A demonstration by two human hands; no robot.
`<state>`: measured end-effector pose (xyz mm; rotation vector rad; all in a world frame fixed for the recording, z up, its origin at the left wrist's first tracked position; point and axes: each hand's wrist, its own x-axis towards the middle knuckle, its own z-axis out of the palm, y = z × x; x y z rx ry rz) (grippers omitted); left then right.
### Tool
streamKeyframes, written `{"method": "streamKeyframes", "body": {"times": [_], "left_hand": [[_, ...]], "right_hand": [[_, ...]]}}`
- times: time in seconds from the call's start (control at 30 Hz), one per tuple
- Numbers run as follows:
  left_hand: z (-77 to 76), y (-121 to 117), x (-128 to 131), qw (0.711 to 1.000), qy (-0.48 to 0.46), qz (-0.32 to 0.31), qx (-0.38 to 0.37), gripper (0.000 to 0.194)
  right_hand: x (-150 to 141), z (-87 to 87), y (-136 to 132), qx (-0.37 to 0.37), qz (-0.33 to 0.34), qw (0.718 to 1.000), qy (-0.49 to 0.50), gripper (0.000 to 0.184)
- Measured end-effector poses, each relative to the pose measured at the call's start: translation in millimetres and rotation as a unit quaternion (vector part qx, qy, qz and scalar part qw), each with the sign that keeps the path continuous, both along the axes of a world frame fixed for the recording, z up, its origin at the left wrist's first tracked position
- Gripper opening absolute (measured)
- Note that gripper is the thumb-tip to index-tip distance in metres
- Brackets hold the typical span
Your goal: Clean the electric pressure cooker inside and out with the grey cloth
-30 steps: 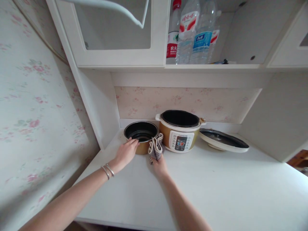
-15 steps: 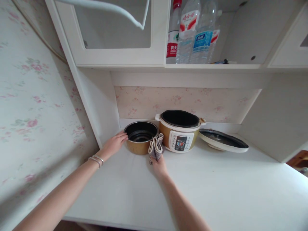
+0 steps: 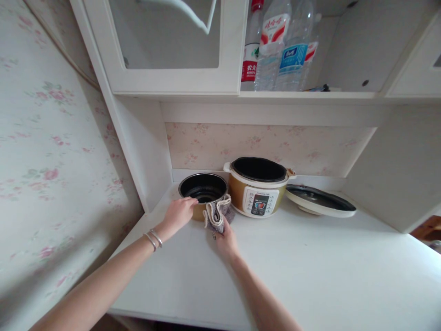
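Note:
A gold inner pot [image 3: 203,187] with a black inside stands on the white counter [image 3: 310,262] near the back left corner. My left hand [image 3: 178,215] rests on the pot's near side, fingers curled over its rim. My right hand [image 3: 225,239] grips a grey and cream cloth [image 3: 216,215], which is pressed against the pot's right front wall. Right beside the pot stands a gold and white rice cooker [image 3: 258,186], open and without its inner pot.
The cooker's lid [image 3: 320,200] lies upside down on the counter to the right. Above, a shelf holds several plastic water bottles [image 3: 280,43]. A glass cabinet door [image 3: 168,46] hangs overhead. Floral wallpaper covers the left wall.
My left hand went from the pot's left side back to its near rim. The cloth in my right hand shifted left along the pot's wall.

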<state>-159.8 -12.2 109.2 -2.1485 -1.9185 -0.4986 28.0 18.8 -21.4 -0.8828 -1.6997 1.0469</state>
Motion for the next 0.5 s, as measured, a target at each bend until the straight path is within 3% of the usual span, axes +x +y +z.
{"method": "streamKeyframes", "body": {"times": [0.07,0.23,0.37,0.5], "left_hand": [[6.8,3,-2,1.0,0.02,0.001,-0.022,0.032],[13.9,6,1,0.998,0.049,0.011,-0.042,0.03],[13.7,6,0,0.998,0.044,0.03,-0.041,0.033],[16.0,14,-13,0.998,0.025,0.007,-0.048,0.033]], "right_hand": [[-1,8.1,-13,0.026,0.02,0.999,-0.042,0.077],[-17,36.3,-37,0.094,0.17,0.977,-0.089,0.068],[-20,51.5,-37,-0.018,0.171,0.985,-0.007,0.057],[6,58.5,-33,-0.146,0.144,0.971,0.12,0.042]]}}
